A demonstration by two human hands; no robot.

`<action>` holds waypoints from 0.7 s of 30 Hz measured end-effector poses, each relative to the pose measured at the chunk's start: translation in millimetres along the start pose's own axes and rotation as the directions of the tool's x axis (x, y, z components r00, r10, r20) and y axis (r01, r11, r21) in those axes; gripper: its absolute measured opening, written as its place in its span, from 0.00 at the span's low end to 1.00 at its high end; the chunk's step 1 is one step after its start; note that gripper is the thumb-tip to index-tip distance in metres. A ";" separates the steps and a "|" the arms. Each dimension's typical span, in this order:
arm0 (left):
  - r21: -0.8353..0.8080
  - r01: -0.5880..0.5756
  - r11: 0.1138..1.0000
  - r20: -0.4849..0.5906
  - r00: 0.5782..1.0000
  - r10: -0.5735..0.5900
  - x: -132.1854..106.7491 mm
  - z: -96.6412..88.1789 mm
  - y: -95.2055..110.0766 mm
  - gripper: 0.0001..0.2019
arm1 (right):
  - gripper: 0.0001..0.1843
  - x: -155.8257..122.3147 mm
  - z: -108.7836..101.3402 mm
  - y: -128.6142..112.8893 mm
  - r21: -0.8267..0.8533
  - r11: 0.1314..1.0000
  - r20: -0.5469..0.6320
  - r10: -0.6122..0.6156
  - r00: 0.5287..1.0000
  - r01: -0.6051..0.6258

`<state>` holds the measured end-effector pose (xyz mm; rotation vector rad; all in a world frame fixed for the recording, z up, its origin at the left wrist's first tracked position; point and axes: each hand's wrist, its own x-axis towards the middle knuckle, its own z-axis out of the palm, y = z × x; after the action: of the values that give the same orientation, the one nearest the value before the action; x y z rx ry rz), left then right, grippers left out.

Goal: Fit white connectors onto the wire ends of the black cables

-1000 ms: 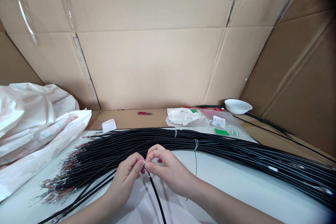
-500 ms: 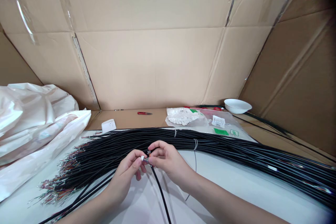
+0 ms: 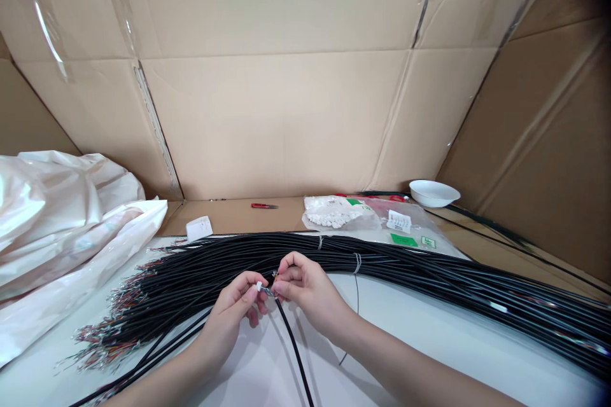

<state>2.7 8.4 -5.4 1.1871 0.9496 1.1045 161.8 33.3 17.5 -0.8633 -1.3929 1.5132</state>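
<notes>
Between thumb and finger, my left hand (image 3: 237, 305) pinches a small white connector (image 3: 259, 286). Thin wires run from the connector to the stripped end of a black cable (image 3: 292, 340), which hangs down toward the table's front edge. My right hand (image 3: 305, 289) is closed on loose coloured wires (image 3: 275, 281) at that same cable end, their tips poking up past the fingers. Behind both hands lies a thick bundle of black cables (image 3: 267, 248), with bare coloured wire ends (image 3: 109, 337) fanned out at the left.
A clear bag of white connectors (image 3: 334, 213) lies behind the bundle, beside a white bowl (image 3: 434, 193). Red-handled snips (image 3: 263, 206) and a small white box (image 3: 199, 228) sit further left. White plastic sheeting (image 3: 71, 229) is heaped at the left; cardboard walls (image 3: 281, 114) enclose the table.
My right hand has shifted slightly to the right, away from the connector, with the loose wires in its fingers. My left hand keeps its pinch in nearly the same place.
</notes>
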 end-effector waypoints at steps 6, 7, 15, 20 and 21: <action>-0.014 -0.002 1.000 0.004 1.000 0.002 0.8 0.2 0.4 0.09 | 0.09 0.7 -1.5 2.5 -0.040 0.999 -0.006 0.015 1.000 -0.016; -0.014 -0.004 1.000 0.002 1.000 0.004 1.3 0.2 0.3 0.09 | 0.09 0.6 -1.7 2.7 -0.045 0.999 -0.009 0.019 1.000 -0.020; -0.006 -0.020 1.000 -0.005 1.000 0.020 1.6 0.2 -1.5 0.09 | 0.08 3.0 -3.5 6.3 -0.077 0.996 -0.043 0.044 0.998 -0.047; 0.001 -0.025 1.000 -0.003 1.000 0.025 0.9 -0.6 -2.3 0.08 | 0.04 2.2 -3.5 6.7 -0.161 0.984 -0.047 0.071 0.996 -0.077; 0.003 -0.027 1.000 -0.002 1.000 0.027 1.0 -0.8 -2.3 0.08 | 0.03 1.4 -3.2 5.3 -0.196 0.979 -0.051 0.054 0.997 -0.063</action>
<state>2.5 9.4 -7.8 1.2040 0.9395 1.1263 163.4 35.9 12.0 -1.0622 -1.5139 1.4067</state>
